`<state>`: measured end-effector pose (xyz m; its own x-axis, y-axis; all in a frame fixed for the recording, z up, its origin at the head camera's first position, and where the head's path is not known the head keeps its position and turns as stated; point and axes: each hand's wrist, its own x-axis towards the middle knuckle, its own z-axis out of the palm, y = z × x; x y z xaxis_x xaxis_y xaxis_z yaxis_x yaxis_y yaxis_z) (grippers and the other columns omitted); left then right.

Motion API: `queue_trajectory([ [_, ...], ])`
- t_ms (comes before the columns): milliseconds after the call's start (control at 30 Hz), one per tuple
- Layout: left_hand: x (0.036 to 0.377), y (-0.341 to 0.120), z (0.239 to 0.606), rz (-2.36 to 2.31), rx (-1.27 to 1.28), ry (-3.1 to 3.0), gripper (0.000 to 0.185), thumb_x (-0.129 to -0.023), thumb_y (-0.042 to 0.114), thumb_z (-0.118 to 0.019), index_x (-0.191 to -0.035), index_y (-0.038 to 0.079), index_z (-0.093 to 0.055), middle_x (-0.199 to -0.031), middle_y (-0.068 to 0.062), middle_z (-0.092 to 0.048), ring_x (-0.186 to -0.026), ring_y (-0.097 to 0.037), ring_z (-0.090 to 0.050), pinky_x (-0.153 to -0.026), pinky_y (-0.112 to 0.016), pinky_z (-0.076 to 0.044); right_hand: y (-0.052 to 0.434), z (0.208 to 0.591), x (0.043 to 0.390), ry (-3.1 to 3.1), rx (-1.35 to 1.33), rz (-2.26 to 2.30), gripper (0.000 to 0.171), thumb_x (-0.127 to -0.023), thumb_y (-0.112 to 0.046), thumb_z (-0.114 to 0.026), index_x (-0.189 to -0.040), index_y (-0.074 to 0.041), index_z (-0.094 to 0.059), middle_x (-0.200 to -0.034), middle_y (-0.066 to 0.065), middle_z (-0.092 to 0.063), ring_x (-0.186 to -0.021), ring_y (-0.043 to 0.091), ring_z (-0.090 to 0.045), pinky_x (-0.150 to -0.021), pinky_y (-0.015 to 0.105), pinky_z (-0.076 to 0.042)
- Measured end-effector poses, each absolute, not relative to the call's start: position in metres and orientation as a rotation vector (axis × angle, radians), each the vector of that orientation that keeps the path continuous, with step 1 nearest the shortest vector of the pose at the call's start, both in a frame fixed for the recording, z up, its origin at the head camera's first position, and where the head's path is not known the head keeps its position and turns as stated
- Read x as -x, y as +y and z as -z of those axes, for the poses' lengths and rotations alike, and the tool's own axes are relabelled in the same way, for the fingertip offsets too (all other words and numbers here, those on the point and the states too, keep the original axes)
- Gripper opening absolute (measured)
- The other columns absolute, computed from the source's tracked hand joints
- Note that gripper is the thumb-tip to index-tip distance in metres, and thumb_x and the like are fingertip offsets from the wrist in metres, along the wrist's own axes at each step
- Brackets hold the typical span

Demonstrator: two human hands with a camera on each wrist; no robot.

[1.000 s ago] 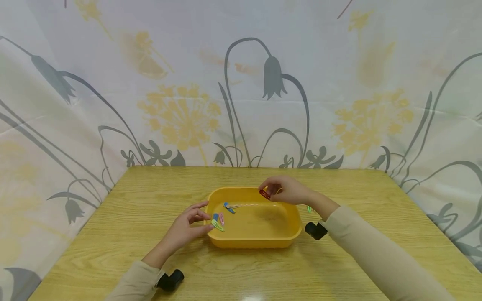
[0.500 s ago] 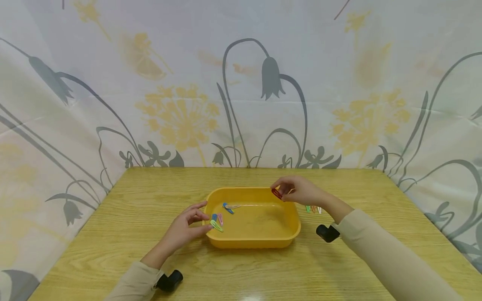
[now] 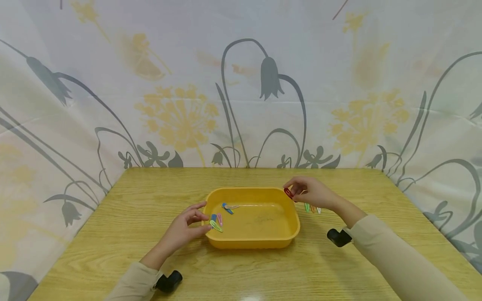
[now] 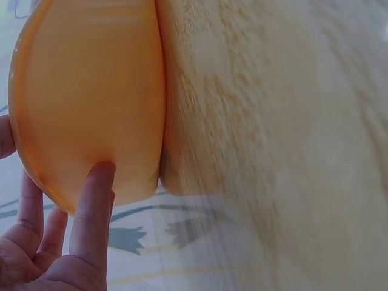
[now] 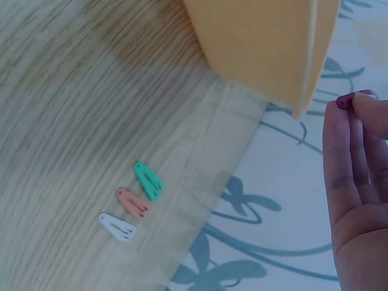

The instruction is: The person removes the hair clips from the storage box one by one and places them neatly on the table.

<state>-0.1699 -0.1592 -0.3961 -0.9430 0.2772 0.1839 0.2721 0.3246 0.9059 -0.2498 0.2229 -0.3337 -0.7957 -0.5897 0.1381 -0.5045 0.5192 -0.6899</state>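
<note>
A yellow plastic tub [image 3: 244, 244] stands on the table, with blue, pink, lime green and beige snap hair clips lying inside at its left. My left hand [image 3: 186, 225] grips the tub's left side; in the left wrist view a fingertip [image 4: 103, 173] presses the outer wall, while other fingers are at the rim, partly hidden. Just above the tub's far right corner, my right hand [image 3: 312, 193] pinches a dark red hair clip [image 3: 288, 192] between thumb and fingertips. Green [image 5: 148, 180], orange [image 5: 133, 203] and white [image 5: 117, 227] clips lie in a row on the table to the tub's right.
The wood-grain table [image 3: 150, 192] reaches back to a flower-patterned cloth [image 3: 180, 62]. Black wrist-worn devices [image 3: 168, 281] sit at both sleeves. The tub's raised rim lies between the inside clips and those on the table.
My right hand has moved right with the red clip, from over the tub's far side to its far right corner. The row of clips has come into view. My left hand stays put.
</note>
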Motion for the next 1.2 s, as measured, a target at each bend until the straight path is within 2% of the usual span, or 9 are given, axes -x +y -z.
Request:
queue_trajectory([
  [600,0.17,-0.16,0.398,-1.762,-0.514,2.533,0.023,-0.081,0.014,-0.073,-0.096,-0.001,-0.064,-0.142,-0.014,-0.039,-0.116,-0.033,-0.049,-0.098,-0.045,-0.04,0.258,0.352,0.238,2.683,0.83,1.22,0.027,-0.084,0.004,-0.063,-0.11,0.002,-0.058,-0.086,0.007,-0.06,-0.077,0.021,-0.058,-0.066,0.029,-0.052],
  [733,0.171,-0.159,0.398,-1.762,-0.517,2.533,0.023,-0.081,0.014,-0.073,-0.096,-0.001,-0.064,-0.142,-0.014,-0.039,-0.115,-0.033,-0.049,-0.098,-0.046,-0.04,0.267,0.355,0.235,2.679,0.793,1.259,0.029,-0.083,0.005,-0.063,-0.111,0.005,-0.057,-0.086,0.009,-0.06,-0.075,0.021,-0.059,-0.064,0.034,-0.053],
  [967,0.17,-0.159,0.398,-1.774,-0.508,2.526,0.022,-0.081,0.013,-0.073,-0.095,-0.001,-0.064,-0.142,-0.014,-0.039,-0.115,-0.034,-0.049,-0.098,-0.047,-0.04,0.282,0.366,0.234,2.701,0.713,1.287,0.029,-0.084,0.005,-0.063,-0.113,0.005,-0.057,-0.086,0.01,-0.059,-0.076,0.02,-0.058,-0.065,0.035,-0.053],
  [1100,0.17,-0.159,0.398,-1.769,-0.518,2.534,0.021,-0.081,0.013,-0.073,-0.095,0.0,-0.064,-0.142,-0.014,-0.039,-0.116,-0.033,-0.049,-0.098,-0.047,-0.039,0.292,0.37,0.233,2.697,0.667,1.325,0.029,-0.085,0.005,-0.061,-0.114,0.007,-0.055,-0.087,0.011,-0.06,-0.076,0.02,-0.059,-0.067,0.041,-0.053],
  [1200,0.17,-0.16,0.398,-1.759,-0.526,2.543,0.021,-0.081,0.014,-0.073,-0.095,0.0,-0.064,-0.142,-0.014,-0.039,-0.117,-0.033,-0.048,-0.098,-0.046,-0.039,0.298,0.375,0.234,2.705,0.617,1.355,0.03,-0.085,0.005,-0.062,-0.114,0.008,-0.055,-0.087,0.012,-0.06,-0.075,0.019,-0.059,-0.067,0.041,-0.053],
])
